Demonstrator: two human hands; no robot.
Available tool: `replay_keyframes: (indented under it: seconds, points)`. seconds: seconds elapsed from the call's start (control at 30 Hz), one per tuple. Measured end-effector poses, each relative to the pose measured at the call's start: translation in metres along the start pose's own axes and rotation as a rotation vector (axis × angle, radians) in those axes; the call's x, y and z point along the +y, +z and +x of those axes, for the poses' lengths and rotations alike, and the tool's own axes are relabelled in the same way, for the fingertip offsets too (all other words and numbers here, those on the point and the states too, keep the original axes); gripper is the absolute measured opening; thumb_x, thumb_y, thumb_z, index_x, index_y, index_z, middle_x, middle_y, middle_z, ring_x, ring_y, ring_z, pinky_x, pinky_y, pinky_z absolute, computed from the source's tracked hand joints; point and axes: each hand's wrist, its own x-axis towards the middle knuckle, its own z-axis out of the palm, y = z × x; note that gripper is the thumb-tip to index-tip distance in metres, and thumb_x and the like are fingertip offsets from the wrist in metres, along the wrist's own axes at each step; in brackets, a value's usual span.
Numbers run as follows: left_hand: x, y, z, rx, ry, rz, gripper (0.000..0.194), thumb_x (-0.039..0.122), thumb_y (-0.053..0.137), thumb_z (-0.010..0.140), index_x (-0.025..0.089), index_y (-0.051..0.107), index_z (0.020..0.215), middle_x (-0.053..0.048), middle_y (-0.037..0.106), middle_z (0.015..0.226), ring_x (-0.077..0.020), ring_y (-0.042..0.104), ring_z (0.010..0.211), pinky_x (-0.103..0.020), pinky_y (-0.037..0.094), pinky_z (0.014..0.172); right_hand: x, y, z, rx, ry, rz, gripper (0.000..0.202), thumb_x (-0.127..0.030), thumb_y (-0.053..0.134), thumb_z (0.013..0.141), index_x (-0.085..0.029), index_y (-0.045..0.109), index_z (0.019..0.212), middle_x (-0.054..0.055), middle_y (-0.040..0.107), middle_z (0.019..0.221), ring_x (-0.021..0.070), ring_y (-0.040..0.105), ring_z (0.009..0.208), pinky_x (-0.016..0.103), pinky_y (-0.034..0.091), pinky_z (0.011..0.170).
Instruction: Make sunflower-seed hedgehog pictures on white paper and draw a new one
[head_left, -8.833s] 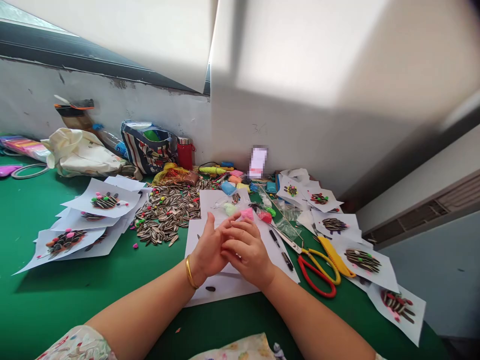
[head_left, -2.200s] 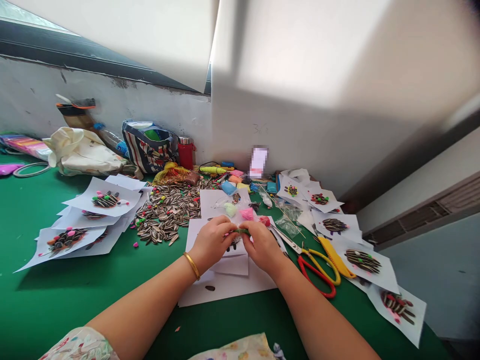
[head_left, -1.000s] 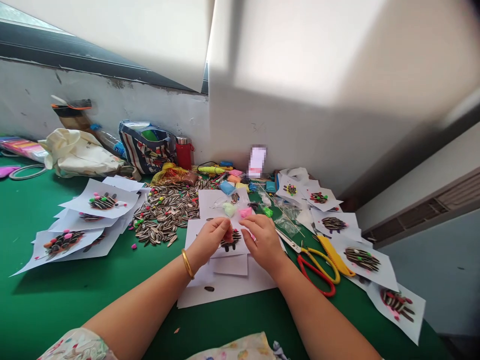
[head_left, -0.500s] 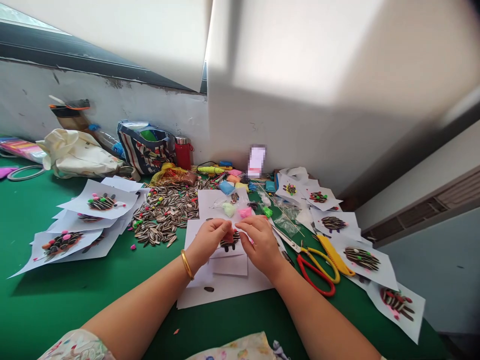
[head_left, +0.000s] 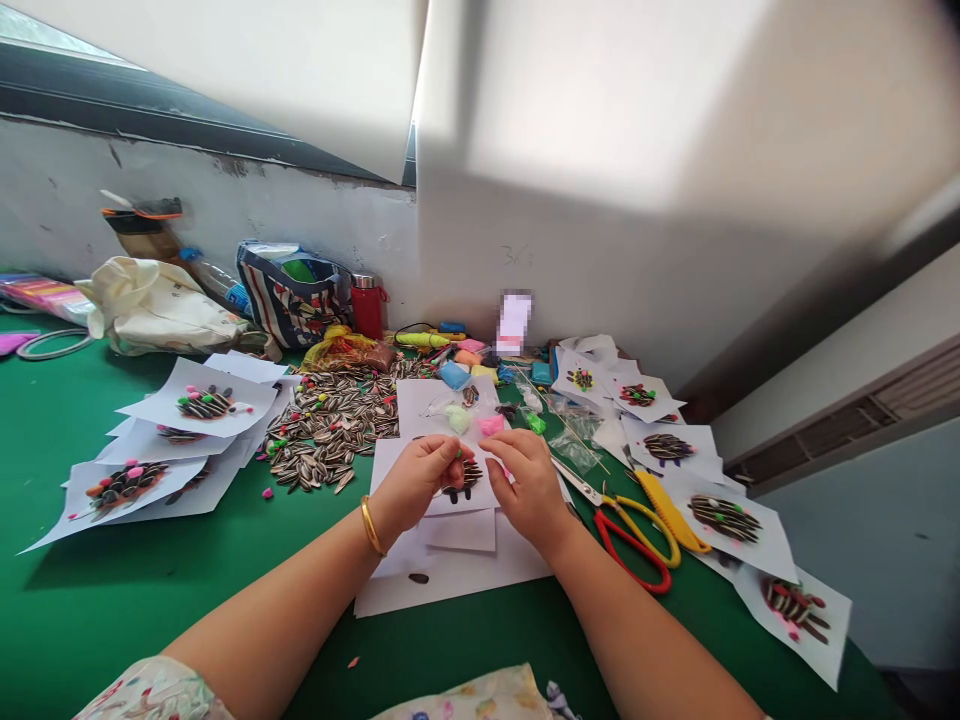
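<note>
My left hand (head_left: 424,482), with a gold bangle at the wrist, has its thumb and fingertips pinched around a tiny green bit of clay (head_left: 460,454). Facing it, my right hand (head_left: 525,488) has its thumb and forefinger apart, and nothing shows between them. Beneath and between both hands is a small paper card with a seed figure (head_left: 466,482), partly covered by my left fingers. The card lies on larger white paper (head_left: 480,572), where a single seed (head_left: 418,578) rests. Pale green clay (head_left: 457,418), pink clay (head_left: 491,425) and bright green clay (head_left: 535,423) sit beyond the hands.
Striped seeds (head_left: 322,425) are heaped left of the paper. Red and yellow scissors (head_left: 634,540) and a yellow cutter (head_left: 671,512) lie at the right. Finished seed cards flank both sides. A red bottle (head_left: 367,308) and bags stand by the wall.
My right hand has moved slightly right, away from my left, and the gap between them is wider. The green bit at my left fingertips now shows.
</note>
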Motion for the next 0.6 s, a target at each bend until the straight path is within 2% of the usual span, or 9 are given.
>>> replay_keyframes:
  seconds: [0.07, 0.2, 0.27, 0.4, 0.6]
  points:
    - [0.0002, -0.0013, 0.0001, -0.017, 0.002, -0.046, 0.038, 0.049, 0.079, 0.074, 0.012, 0.072, 0.080, 0.001, 0.059, 0.059, -0.0077, 0.054, 0.057, -0.021, 0.046, 0.059, -0.0004, -0.0002, 0.0000, -0.003, 0.000, 0.003, 0.026, -0.022, 0.051, 0.094, -0.024, 0.066, 0.115, 0.007, 0.067, 0.111, 0.0236, 0.059, 0.106, 0.043, 0.043, 0.094]
    - [0.0013, -0.0003, 0.0006, -0.019, -0.046, -0.150, 0.033, 0.033, 0.087, 0.067, 0.015, 0.075, 0.091, -0.004, 0.070, 0.082, -0.0119, 0.064, 0.078, -0.025, 0.051, 0.080, -0.0009, -0.0007, 0.0002, -0.005, 0.006, 0.008, 0.027, -0.021, 0.050, 0.094, -0.025, 0.066, 0.115, 0.007, 0.067, 0.111, 0.0237, 0.059, 0.107, 0.043, 0.043, 0.094]
    - [0.0017, 0.0004, 0.0005, -0.023, -0.062, -0.169, 0.035, 0.030, 0.088, 0.066, 0.015, 0.075, 0.095, -0.005, 0.071, 0.086, -0.0133, 0.066, 0.083, -0.027, 0.051, 0.084, -0.0009, -0.0008, 0.0002, 0.000, 0.001, 0.010, 0.027, -0.021, 0.051, 0.093, -0.025, 0.065, 0.116, 0.007, 0.067, 0.111, 0.0235, 0.059, 0.106, 0.043, 0.043, 0.094]
    - [0.0006, -0.0006, -0.0001, -0.039, -0.062, -0.128, 0.035, 0.042, 0.083, 0.071, 0.012, 0.073, 0.087, -0.004, 0.066, 0.074, -0.0126, 0.062, 0.071, -0.028, 0.051, 0.074, -0.0016, -0.0009, 0.0002, -0.003, 0.001, 0.006, 0.027, -0.021, 0.050, 0.093, -0.025, 0.066, 0.115, 0.007, 0.067, 0.111, 0.0237, 0.059, 0.107, 0.044, 0.043, 0.095]
    - [0.0003, -0.0009, -0.0014, -0.100, 0.040, -0.043, 0.048, 0.059, 0.075, 0.073, 0.014, 0.059, 0.066, 0.002, 0.051, 0.062, -0.0093, 0.047, 0.058, -0.024, 0.040, 0.058, -0.0032, -0.0004, 0.0005, -0.003, -0.002, 0.014, 0.025, -0.022, 0.051, 0.093, -0.025, 0.066, 0.113, 0.007, 0.067, 0.109, 0.0234, 0.060, 0.106, 0.043, 0.044, 0.094]
